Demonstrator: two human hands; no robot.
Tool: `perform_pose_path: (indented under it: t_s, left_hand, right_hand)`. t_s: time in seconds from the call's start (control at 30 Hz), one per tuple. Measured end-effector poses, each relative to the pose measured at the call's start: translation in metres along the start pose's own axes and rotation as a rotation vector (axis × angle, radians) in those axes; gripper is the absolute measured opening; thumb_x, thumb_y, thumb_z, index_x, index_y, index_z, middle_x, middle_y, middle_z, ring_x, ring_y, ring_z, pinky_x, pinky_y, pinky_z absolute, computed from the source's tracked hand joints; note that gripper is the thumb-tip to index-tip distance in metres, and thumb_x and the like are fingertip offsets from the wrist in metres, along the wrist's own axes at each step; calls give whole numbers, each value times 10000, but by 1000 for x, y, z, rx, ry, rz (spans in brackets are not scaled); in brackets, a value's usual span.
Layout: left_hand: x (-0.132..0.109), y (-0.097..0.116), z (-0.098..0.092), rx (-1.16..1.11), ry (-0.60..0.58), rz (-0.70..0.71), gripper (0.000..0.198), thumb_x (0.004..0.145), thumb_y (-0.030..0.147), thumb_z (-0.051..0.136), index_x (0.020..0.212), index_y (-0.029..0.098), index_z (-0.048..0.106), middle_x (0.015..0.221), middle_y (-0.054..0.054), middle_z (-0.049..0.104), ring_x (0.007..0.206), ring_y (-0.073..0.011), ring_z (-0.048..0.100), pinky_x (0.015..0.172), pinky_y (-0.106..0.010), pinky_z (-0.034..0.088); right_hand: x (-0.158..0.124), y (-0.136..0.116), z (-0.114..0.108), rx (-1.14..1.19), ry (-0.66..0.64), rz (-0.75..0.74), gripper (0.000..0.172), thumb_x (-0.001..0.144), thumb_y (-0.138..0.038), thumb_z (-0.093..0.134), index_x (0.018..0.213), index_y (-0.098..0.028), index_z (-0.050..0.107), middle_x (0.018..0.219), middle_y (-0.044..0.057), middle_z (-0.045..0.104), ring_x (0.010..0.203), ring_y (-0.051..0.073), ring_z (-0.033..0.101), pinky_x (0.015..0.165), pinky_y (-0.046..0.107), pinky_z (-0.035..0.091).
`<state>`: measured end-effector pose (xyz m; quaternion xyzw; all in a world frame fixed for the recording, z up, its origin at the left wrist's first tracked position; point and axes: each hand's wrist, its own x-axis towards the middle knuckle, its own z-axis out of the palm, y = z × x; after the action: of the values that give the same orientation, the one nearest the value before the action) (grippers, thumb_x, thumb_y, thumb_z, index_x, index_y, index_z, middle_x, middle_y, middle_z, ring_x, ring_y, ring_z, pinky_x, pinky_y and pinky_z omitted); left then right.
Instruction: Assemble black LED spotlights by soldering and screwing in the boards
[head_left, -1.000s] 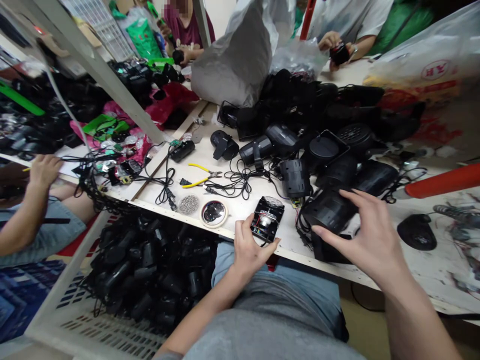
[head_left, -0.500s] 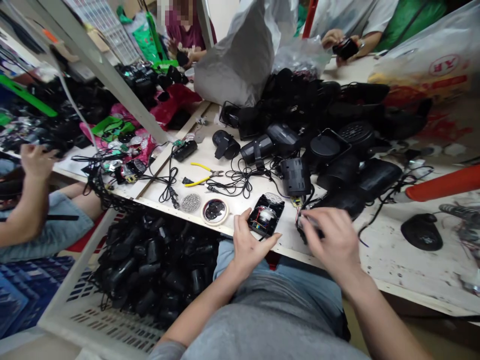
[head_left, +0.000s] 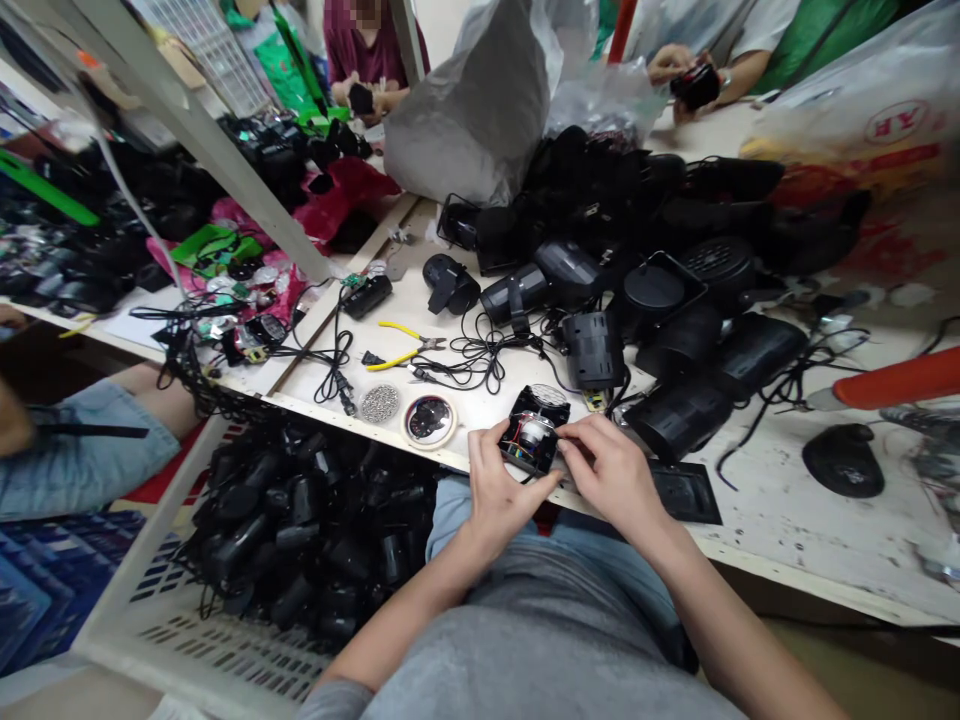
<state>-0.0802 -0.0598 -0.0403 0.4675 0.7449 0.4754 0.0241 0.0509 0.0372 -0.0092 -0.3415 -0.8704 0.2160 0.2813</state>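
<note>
An opened black housing (head_left: 537, 400) with a pale round part and coloured wires inside sits at the table's front edge. My left hand (head_left: 501, 487) grips its near left side, thumb stretched along the front. From the right, my right hand (head_left: 613, 472) reaches the housing's right edge, thumb and fingertips pinched together; what lies between them is too small to make out. A flat black rectangular panel (head_left: 686, 492) lies just right of my right hand. Beyond it are a black cylindrical lamp housing (head_left: 592, 352) and another black cylinder (head_left: 679, 418).
Left of the housing are a tape roll (head_left: 430, 421), a dish of small metal parts (head_left: 379, 403) and yellow-handled pliers (head_left: 405, 345). Black housings (head_left: 660, 215) pile up behind. A red-handled tool (head_left: 892, 382) lies right. Below stands a crate (head_left: 225, 640) of black parts. Other people work nearby.
My right hand has moved left from beside the black cylinder to the opened housing. The flat panel has come into view on the table. My left hand has stayed on the housing.
</note>
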Motion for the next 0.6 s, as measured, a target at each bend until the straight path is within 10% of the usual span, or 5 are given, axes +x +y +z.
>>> perform_pose_path:
  t_s: [0.3,0.43,0.6]
  left_hand:
    - [-9,-9,-9,93,-23,156,815,738,410,856,1380,146,427,1161,-150,575,1087,-286,604,946,-447,538]
    - [-34,-39,-41,134,72,254,391,878,333,722,1194,189,541,1025,-92,616,948,-228,632,860,-390,545]
    - [-68,-98,-64,262,-212,106,313,874,241,609,1179,180,571,1075,-108,655,992,-256,642,851,-416,559]
  right_hand:
    - [7,1,9,-142,-35,-21,250,989,-259,494,814,-179,653,801,56,616,713,177,611,654,289,475]
    - [6,4,11,-173,-39,-27,253,997,-272,487,842,-177,662,815,60,620,719,179,610,673,294,475]
    - [4,6,15,-183,-41,-28,277,1010,-290,456,880,-174,671,842,71,629,742,184,613,685,299,482]
